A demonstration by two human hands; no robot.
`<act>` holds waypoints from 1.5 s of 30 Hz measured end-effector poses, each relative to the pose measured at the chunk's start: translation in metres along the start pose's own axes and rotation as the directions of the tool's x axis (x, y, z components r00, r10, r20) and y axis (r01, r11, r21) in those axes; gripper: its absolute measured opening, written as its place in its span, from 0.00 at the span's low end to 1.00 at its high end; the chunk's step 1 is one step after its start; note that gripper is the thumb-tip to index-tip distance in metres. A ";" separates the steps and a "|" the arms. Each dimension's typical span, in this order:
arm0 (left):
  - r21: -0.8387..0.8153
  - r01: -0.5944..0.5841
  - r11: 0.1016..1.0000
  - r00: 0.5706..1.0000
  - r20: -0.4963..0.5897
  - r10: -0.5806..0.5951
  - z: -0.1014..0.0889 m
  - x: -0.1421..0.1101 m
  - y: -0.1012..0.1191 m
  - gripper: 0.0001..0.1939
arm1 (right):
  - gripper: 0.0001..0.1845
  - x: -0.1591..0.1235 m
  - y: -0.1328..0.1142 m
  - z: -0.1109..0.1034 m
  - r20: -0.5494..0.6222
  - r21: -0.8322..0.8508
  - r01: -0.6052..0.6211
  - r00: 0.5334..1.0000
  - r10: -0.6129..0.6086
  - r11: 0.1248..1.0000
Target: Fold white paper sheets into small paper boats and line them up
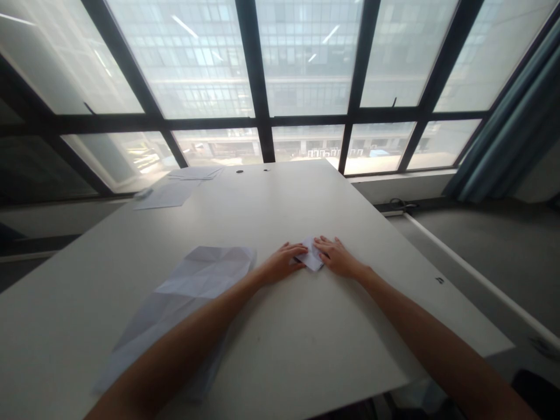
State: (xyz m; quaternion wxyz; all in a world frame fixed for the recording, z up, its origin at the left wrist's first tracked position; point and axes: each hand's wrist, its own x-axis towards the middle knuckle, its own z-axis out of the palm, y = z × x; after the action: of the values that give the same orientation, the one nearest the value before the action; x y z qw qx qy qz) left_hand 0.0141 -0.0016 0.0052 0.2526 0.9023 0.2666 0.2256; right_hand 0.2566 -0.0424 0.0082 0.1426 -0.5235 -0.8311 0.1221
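Here we are at the white table (280, 210), our left hand (282, 263) and right hand (339, 256) both flattened, fingers (294, 251) stretched out and resting on the small folded paper (312, 258) right between them! Just beside the left hand, partly hidden by our left forearm (192, 338), we spot a large creased sheet (210, 267), and well beyond both hands, off leftward, lie more papers (168, 194).

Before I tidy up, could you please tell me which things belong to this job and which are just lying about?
In hand: folded paper, touched by left hand and right hand.

Lying about, apparently: creased sheet; papers at far left.
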 end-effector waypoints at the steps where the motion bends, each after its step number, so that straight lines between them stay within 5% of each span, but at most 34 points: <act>1: 0.003 0.011 1.000 1.000 -0.001 -0.011 0.001 0.000 -0.001 0.21 | 0.28 0.001 0.002 0.001 0.008 0.004 0.000 1.000 0.000 1.000; 12: -0.028 0.031 0.999 0.982 -0.187 -0.035 0.003 0.004 0.000 0.15 | 0.42 -0.004 0.015 -0.005 -0.009 0.174 0.062 0.998 -0.061 0.983; 22: 0.189 0.081 0.979 0.979 -0.197 -0.043 -0.001 0.005 0.004 0.17 | 0.11 0.003 0.021 0.000 -0.314 0.275 0.222 0.940 -0.131 0.936; 33: 0.137 0.274 0.952 0.926 -0.304 -0.223 -0.001 0.007 0.005 0.09 | 0.14 0.008 0.008 0.008 -0.405 0.006 -0.197 0.896 0.182 0.980; 37: 0.305 0.315 0.899 0.927 -0.303 -0.222 -0.001 0.006 0.007 0.07 | 0.05 0.006 0.006 0.010 -0.409 -0.006 -0.245 0.885 0.222 0.969; 45: 0.357 0.384 0.852 0.913 -0.284 -0.292 0.000 0.006 0.008 0.08 | 0.08 0.003 -0.006 0.006 -0.353 -0.124 -0.241 0.917 0.184 0.963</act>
State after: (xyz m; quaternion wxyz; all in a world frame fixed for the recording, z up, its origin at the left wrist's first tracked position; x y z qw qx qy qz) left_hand 0.0217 -0.0037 0.0118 0.0651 0.8428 0.4890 0.2153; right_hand 0.2486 -0.0427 0.0048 0.2250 -0.6341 -0.7394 -0.0238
